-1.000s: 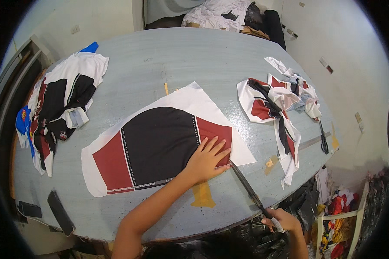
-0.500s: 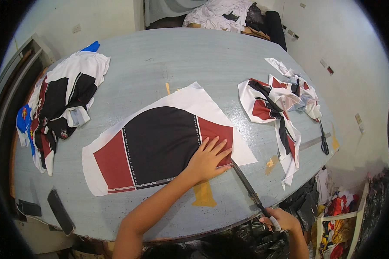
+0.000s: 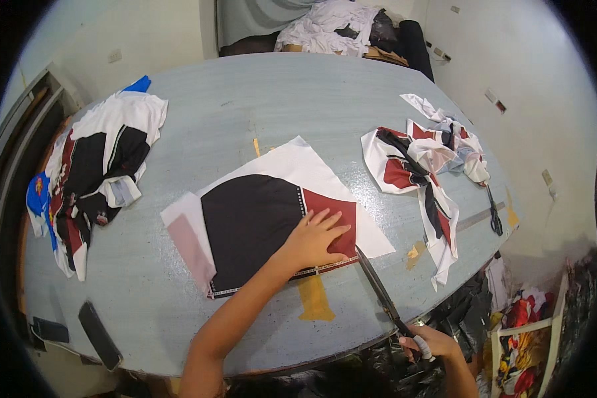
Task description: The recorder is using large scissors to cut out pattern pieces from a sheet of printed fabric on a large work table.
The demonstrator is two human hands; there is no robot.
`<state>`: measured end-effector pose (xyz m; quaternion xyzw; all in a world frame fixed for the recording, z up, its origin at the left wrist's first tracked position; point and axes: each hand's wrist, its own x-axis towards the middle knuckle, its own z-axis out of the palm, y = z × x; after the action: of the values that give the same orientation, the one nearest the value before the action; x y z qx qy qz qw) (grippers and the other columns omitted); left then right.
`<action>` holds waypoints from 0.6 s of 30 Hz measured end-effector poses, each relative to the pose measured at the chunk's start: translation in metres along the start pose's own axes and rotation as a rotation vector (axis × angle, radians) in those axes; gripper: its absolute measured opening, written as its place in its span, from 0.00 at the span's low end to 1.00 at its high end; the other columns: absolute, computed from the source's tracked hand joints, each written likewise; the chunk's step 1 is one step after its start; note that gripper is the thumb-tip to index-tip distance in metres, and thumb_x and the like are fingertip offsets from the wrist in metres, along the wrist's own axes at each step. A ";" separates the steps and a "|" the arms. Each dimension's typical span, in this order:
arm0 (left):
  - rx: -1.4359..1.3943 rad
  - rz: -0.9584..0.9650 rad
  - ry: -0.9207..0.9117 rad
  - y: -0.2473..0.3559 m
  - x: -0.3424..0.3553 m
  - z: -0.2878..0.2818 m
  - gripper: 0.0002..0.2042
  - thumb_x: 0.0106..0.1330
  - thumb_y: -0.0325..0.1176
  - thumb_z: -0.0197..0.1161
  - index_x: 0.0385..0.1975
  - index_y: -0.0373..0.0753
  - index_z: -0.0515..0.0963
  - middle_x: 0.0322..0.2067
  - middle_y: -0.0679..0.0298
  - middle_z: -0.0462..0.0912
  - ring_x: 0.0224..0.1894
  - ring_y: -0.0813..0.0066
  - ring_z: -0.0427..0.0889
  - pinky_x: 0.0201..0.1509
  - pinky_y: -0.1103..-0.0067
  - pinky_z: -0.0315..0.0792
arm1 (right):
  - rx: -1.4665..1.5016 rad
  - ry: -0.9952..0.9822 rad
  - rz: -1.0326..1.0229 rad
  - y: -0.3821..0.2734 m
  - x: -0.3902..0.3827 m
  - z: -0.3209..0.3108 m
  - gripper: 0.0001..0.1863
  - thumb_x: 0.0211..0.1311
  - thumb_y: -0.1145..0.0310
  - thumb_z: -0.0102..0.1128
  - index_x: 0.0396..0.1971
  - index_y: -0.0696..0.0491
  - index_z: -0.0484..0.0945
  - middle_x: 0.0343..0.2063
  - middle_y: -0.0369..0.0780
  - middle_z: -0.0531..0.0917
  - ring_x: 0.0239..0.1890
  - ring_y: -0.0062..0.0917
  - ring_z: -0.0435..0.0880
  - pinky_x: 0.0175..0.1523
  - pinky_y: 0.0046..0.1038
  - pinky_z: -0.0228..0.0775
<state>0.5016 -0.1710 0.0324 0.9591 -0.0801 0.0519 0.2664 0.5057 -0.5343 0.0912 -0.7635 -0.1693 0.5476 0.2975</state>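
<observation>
The fabric's (image 3: 259,232) left end is now folded over. The left hand (image 3: 312,240) presses it flat, fingers spread; the right hand (image 3: 431,343) grips scissors (image 3: 381,292) at its edge.

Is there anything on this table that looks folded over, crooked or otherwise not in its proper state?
Yes. The left end of the printed fabric piece is folded over, showing a pale underside. The left hand presses on its red part while the right hand holds scissors at its edge. Nothing looks spilled.
</observation>
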 end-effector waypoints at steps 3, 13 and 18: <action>0.219 0.120 0.028 -0.008 -0.001 -0.002 0.36 0.54 0.65 0.54 0.61 0.50 0.65 0.64 0.55 0.58 0.69 0.54 0.50 0.70 0.56 0.41 | 0.043 -0.013 -0.013 -0.001 0.000 0.007 0.27 0.62 0.46 0.54 0.31 0.61 0.72 0.16 0.38 0.77 0.20 0.21 0.77 0.26 0.23 0.67; 0.194 0.034 0.098 0.005 -0.014 0.021 0.41 0.52 0.69 0.54 0.63 0.50 0.62 0.66 0.52 0.53 0.70 0.53 0.47 0.70 0.56 0.35 | 0.044 0.000 -0.021 -0.018 0.006 0.028 0.29 0.63 0.43 0.49 0.34 0.60 0.70 0.17 0.38 0.77 0.21 0.22 0.79 0.25 0.23 0.67; 0.170 0.065 0.078 0.007 -0.022 0.019 0.42 0.51 0.70 0.53 0.63 0.50 0.62 0.66 0.51 0.55 0.69 0.52 0.48 0.69 0.53 0.36 | 0.000 0.024 0.016 -0.013 0.004 0.035 0.31 0.63 0.41 0.47 0.35 0.60 0.69 0.17 0.39 0.77 0.21 0.23 0.79 0.26 0.24 0.68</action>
<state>0.4800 -0.1842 0.0163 0.9724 -0.0959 0.1046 0.1851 0.4757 -0.5123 0.0888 -0.7714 -0.1596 0.5408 0.2950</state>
